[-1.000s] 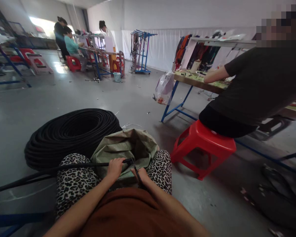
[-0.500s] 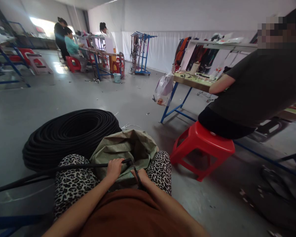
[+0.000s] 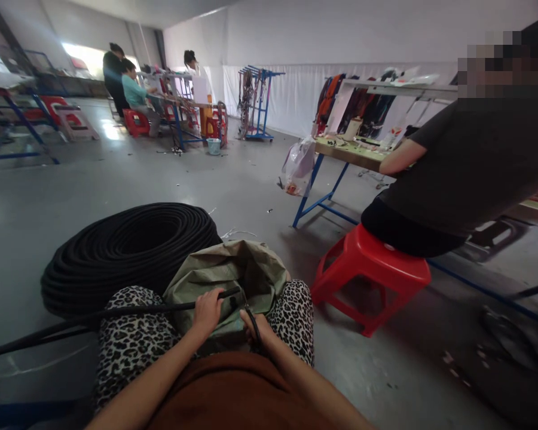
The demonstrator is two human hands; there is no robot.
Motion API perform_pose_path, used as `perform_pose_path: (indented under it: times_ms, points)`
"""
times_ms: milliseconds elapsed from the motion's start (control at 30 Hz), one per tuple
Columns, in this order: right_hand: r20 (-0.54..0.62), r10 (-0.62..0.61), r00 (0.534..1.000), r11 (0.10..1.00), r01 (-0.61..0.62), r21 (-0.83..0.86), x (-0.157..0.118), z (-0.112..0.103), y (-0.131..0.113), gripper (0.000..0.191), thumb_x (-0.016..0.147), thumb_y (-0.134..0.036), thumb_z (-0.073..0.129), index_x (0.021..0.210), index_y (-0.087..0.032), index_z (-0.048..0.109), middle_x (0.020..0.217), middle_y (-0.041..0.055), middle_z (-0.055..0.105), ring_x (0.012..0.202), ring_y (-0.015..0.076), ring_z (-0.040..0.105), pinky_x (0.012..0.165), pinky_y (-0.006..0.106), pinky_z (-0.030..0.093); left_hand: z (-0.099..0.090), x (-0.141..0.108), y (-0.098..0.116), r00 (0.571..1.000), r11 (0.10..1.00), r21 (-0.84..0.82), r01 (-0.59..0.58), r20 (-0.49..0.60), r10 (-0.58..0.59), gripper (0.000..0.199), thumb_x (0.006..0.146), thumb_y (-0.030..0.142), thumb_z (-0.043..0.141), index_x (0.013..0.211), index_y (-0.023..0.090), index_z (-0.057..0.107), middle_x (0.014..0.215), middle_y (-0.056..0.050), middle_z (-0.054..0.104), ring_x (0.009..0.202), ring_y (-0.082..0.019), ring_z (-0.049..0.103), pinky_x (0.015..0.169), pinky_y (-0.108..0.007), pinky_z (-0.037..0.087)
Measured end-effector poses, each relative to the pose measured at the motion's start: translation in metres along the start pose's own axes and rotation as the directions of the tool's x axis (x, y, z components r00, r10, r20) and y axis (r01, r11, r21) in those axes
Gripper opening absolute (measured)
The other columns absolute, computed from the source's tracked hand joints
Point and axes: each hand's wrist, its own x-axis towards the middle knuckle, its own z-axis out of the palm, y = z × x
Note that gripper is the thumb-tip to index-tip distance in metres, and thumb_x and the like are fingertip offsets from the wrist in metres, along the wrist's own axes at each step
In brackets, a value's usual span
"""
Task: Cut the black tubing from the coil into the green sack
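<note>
A black cord (image 3: 159, 309) runs across a leopard-print trouser leg (image 3: 137, 337), its end over an open green sack (image 3: 197, 263) between the knees. The left grip (image 3: 207, 312) is closed around it near that end; the right grip (image 3: 260, 328) grasps black-handled scissors (image 3: 253, 322) just beside. A thick coil (image 3: 89, 257) crowds the floor (image 3: 197, 179) at left; a red plastic stool (image 3: 388, 260), bearing a co-worker (image 3: 475, 161) at a counter (image 3: 352, 153), hems in the right.
</note>
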Motion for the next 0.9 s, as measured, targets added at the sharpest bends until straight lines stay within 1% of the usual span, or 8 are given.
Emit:
perform_pose_path:
  times_ms: [67,200,333,500,633,767,900]
  points:
    - [0.039,0.026,0.999,0.999,-0.027,0.022,-0.002,0.000,-0.001,0.043,0.091,-0.050,0.052,0.066,-0.015,0.053,0.048,-0.0030,0.045,0.037,0.0091,0.044,0.039,0.020,0.037,0.001,0.001,-0.001,1.000,1.000,-0.015,0.007,-0.016,-0.007,0.034,0.088,0.021,0.044,0.119,0.018,0.059,0.118,-0.008,0.068,0.108,-0.023,0.060,0.093,-0.038,0.040]
    - [0.104,-0.026,0.994,0.998,0.021,0.052,-0.007,-0.001,-0.002,0.038,0.089,-0.047,0.056,0.070,-0.015,0.054,0.051,-0.0034,0.046,0.040,0.0079,0.044,0.041,0.018,0.036,0.001,0.001,-0.001,0.999,0.999,-0.035,-0.001,-0.042,0.000,0.033,0.088,0.021,0.044,0.117,0.018,0.060,0.116,-0.008,0.069,0.108,-0.023,0.061,0.093,-0.037,0.041]
    - [0.120,-0.030,0.992,0.997,0.022,0.068,-0.012,-0.002,-0.006,0.039,0.088,-0.050,0.057,0.070,-0.015,0.053,0.052,-0.0038,0.045,0.042,0.0078,0.043,0.044,0.019,0.037,0.000,-0.002,0.001,0.998,0.999,-0.046,-0.018,-0.065,0.015,0.032,0.087,0.021,0.046,0.115,0.019,0.061,0.113,-0.008,0.070,0.106,-0.023,0.062,0.092,-0.038,0.043]
    - [0.116,-0.024,0.993,1.000,0.024,0.006,-0.014,-0.002,-0.010,0.039,0.088,-0.050,0.056,0.070,-0.015,0.054,0.053,-0.0031,0.046,0.044,0.0088,0.046,0.045,0.020,0.038,-0.004,-0.005,0.004,1.000,0.998,-0.066,-0.009,-0.024,0.007,0.032,0.087,0.020,0.045,0.114,0.019,0.061,0.116,-0.007,0.069,0.107,-0.023,0.061,0.094,-0.038,0.042]
    - [0.113,-0.030,0.993,0.999,0.029,0.013,-0.009,-0.001,-0.006,0.039,0.088,-0.049,0.055,0.070,-0.015,0.054,0.054,-0.0031,0.046,0.045,0.0085,0.044,0.045,0.020,0.039,-0.005,-0.006,0.005,1.000,0.998,-0.067,-0.003,0.005,0.003,0.033,0.088,0.019,0.044,0.116,0.019,0.060,0.118,-0.007,0.068,0.108,-0.022,0.060,0.096,-0.037,0.040]
    - [0.123,-0.050,0.991,0.999,0.048,0.015,-0.004,0.000,-0.002,0.041,0.087,-0.052,0.056,0.072,-0.015,0.055,0.055,-0.0030,0.047,0.046,0.0087,0.046,0.046,0.019,0.041,-0.002,-0.007,0.004,0.999,0.998,-0.052,-0.036,0.017,0.037,0.032,0.088,0.019,0.044,0.116,0.019,0.060,0.116,-0.007,0.068,0.108,-0.022,0.059,0.095,-0.036,0.040]
    - [0.122,-0.056,0.991,0.998,0.059,-0.016,-0.004,-0.002,-0.002,0.044,0.085,-0.056,0.056,0.071,-0.015,0.053,0.055,-0.0033,0.047,0.046,0.0082,0.046,0.046,0.018,0.041,-0.003,-0.010,0.004,0.996,0.996,-0.028,-0.080,0.041,0.081,0.031,0.087,0.017,0.045,0.114,0.021,0.061,0.114,-0.006,0.069,0.106,-0.021,0.059,0.095,-0.035,0.040]
